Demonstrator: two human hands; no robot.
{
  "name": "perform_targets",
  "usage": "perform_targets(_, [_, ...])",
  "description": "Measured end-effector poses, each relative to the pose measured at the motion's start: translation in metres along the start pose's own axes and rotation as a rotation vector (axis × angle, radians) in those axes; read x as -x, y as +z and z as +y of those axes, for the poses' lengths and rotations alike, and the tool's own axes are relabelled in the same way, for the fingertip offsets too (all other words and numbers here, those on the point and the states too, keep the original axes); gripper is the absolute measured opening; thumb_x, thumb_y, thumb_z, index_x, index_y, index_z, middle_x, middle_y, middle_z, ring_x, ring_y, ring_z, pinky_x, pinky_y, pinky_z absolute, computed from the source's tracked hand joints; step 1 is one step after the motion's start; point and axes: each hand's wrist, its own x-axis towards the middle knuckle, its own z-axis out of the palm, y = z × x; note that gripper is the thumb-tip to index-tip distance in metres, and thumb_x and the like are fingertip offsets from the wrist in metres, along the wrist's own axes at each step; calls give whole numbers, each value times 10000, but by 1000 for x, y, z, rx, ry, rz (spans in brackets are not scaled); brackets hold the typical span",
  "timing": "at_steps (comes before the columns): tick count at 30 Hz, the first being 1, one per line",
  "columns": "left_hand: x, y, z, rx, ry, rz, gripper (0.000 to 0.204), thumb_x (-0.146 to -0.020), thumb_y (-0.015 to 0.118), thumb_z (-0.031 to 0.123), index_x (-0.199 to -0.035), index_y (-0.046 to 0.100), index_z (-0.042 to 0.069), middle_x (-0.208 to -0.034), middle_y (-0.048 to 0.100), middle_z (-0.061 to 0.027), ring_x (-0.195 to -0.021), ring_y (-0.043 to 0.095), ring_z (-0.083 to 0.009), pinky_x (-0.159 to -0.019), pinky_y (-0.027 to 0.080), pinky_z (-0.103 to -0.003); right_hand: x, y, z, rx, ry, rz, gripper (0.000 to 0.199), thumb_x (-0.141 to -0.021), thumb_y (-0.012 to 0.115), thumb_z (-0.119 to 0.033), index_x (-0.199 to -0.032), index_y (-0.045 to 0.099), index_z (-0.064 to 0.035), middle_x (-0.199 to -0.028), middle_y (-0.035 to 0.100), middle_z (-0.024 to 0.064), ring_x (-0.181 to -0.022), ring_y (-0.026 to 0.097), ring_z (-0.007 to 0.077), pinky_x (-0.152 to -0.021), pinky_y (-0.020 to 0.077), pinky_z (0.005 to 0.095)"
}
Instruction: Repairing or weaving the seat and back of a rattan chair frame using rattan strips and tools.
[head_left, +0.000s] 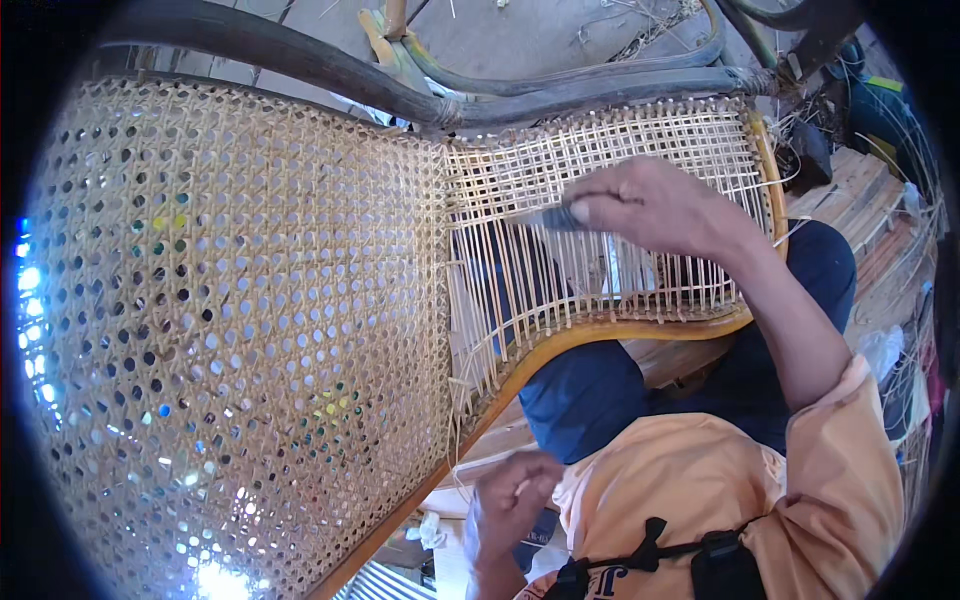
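Note:
A curved cane panel spans the view. Its left part is a finished-looking open cane weave (240, 230); its right part is a cane section (520, 170) with dense cross strands at the far side and bare parallel strands (600, 290) nearer me. Over those strands, my right hand (640, 205) is closed around a flat grey blade-like tool (553, 218), its tip pointing left along the lowest cross strands. My left hand (515, 495) is below the panel's near edge, fingers curled; whether anything is in them is hidden. A thin loose strand hangs nearby.
A yellow-brown curved wooden rim (560, 340) borders the panel's near side. Dark bent poles (300, 60) run along the far side. My knees (580, 390) are under the panel. Cane scraps (910, 400) and wooden boards (870, 190) lie at the right.

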Motion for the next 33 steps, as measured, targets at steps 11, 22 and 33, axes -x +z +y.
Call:
perform_targets(11, [-154,22,41,-370,109,624,170,-883,563,182,-912,556,15,-730,611,-132,-627,593,-225,-597,463,-355,0,-6,11,180,-20,-166,369,-880,518,-352,-1020,663,-43,-763,656,154,-672,615,238,-667,491,367])
perform_targets(22, [-190,26,42,-858,116,702,232,-864,556,227,-854,563,-5,-763,627,-240,-729,611,-414,-672,466,-477,8,58,57,-184,-170,181,356,-862,543,-350,-1011,641,-42,-699,610,147,-626,592,254,-616,463,369])
perform_targets(33, [-197,29,36,-832,183,820,232,-867,546,215,-837,545,-15,-747,621,-246,-719,609,-420,-673,463,-483,-12,61,63,-294,-187,280,367,-821,535,-352,-845,653,-5,-780,638,205,-766,625,361,-718,478,437])
